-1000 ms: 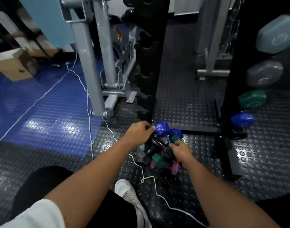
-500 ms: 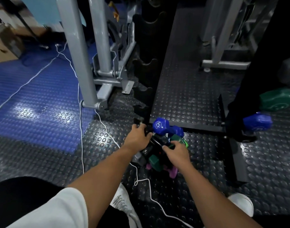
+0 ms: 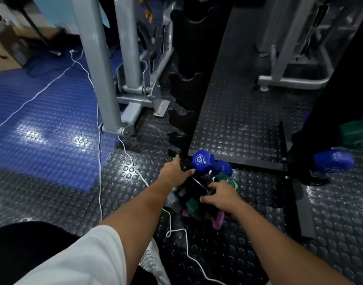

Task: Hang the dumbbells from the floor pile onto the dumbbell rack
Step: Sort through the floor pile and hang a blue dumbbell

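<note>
A pile of small dumbbells lies on the studded black floor at the foot of the rack: a blue dumbbell [image 3: 209, 162] on top, a black dumbbell [image 3: 194, 185] across the middle, green [image 3: 194, 208], grey [image 3: 173, 201] and purple [image 3: 218, 220] ones beneath. My left hand [image 3: 172, 173] grips the far end of the black dumbbell. My right hand [image 3: 219, 197] closes over its near end. The black dumbbell rack's left upright [image 3: 186, 87] has empty cradles. On the right upright [image 3: 341, 89] hang a blue dumbbell [image 3: 332, 162] and a green one [image 3: 355, 133].
A grey machine frame [image 3: 106, 79] stands left of the rack. A white cable [image 3: 123, 145] runs across the floor past the pile to my white shoe [image 3: 155, 264]. Blue matting [image 3: 42, 124] lies left, a cardboard box [image 3: 3, 52] at far left.
The camera has dipped and moved closer to the pile. Both hands have settled lower onto the black dumbbell, the right one sliding forward over it.
</note>
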Tool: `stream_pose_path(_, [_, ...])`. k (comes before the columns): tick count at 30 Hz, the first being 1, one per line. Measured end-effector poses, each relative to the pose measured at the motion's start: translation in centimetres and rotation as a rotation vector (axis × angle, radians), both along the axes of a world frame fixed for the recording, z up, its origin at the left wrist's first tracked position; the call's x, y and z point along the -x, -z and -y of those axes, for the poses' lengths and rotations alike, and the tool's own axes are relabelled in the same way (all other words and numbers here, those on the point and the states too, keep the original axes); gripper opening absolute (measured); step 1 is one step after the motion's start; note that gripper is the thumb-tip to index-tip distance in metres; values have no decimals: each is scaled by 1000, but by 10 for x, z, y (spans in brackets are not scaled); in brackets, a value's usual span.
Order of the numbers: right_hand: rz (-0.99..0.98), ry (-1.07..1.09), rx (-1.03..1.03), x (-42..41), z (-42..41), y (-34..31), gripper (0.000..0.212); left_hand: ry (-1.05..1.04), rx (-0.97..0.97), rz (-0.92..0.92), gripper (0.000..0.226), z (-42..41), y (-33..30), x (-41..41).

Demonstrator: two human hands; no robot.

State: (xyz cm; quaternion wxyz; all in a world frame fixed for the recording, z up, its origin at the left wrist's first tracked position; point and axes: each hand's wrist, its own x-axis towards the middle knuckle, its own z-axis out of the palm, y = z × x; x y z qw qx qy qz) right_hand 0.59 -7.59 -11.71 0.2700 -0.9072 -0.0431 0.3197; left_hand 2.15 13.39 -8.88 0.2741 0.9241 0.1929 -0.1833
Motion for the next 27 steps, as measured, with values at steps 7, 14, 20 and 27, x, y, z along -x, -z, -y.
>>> stream_pose_path(7, [17, 13, -53, 3, 0, -3, 33, -58, 67, 5, 62, -1, 9, -1])
stream_pose_path(14, [-1, 17, -61, 7, -1, -10, 34, -75, 104, 12, 59, 0, 6, 2])
stream_pose_path(20, [-3, 40, -44, 6, -6, -13, 32, -23, 113, 57, 61, -7, 16, 1])
stream_pose_path(27, [31, 42, -20, 6, -8, -10, 33, -23, 121, 108, 58, -11, 20, 0])
